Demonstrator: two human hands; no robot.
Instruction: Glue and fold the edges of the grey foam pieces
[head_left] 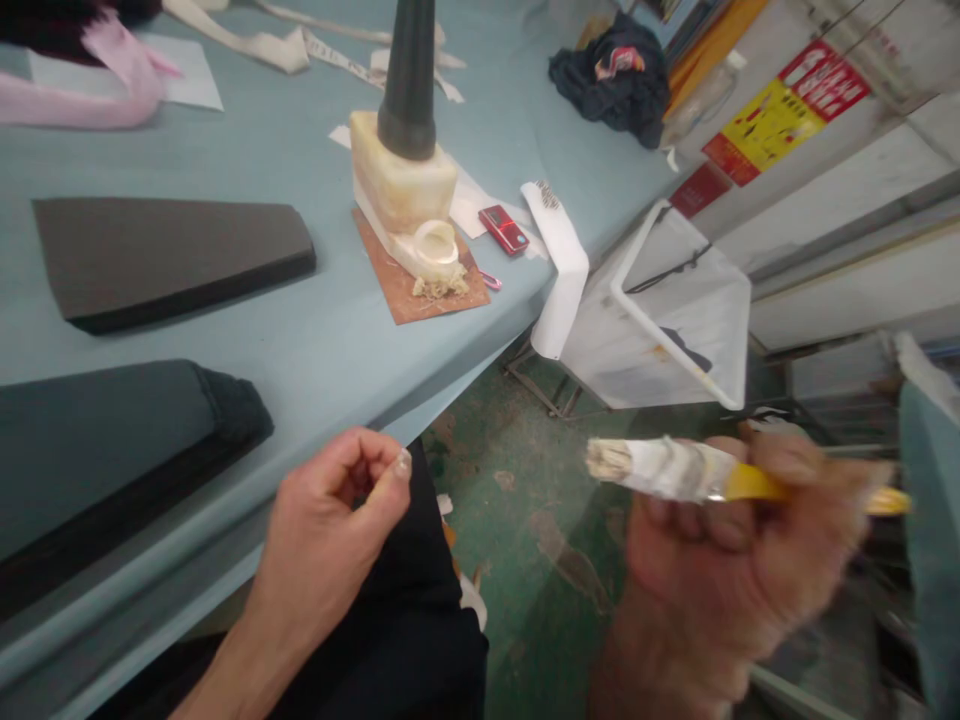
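Note:
In the head view my right hand (712,560) grips a brush (675,468) with a yellow handle. White wrapping covers its head, and the stubby pale bristles point left over the floor. My left hand (337,530) hovers above my lap at the table edge, thumb and fingers pinched together. A pale residue shows at the fingertips; whether they hold anything is hidden. Closest to the left hand lies a dark padded piece (112,440), its end folded over. Behind that piece rests a dark grey flat tapered piece (180,255).
A yellowed plastic container (401,185) with a black cone (409,80) stands on a brown sheet (401,300), crusted at its spout. Beside it are a small red box (504,230) and a bent white strip (559,260). A white bin (600,330) stands off the table's right edge.

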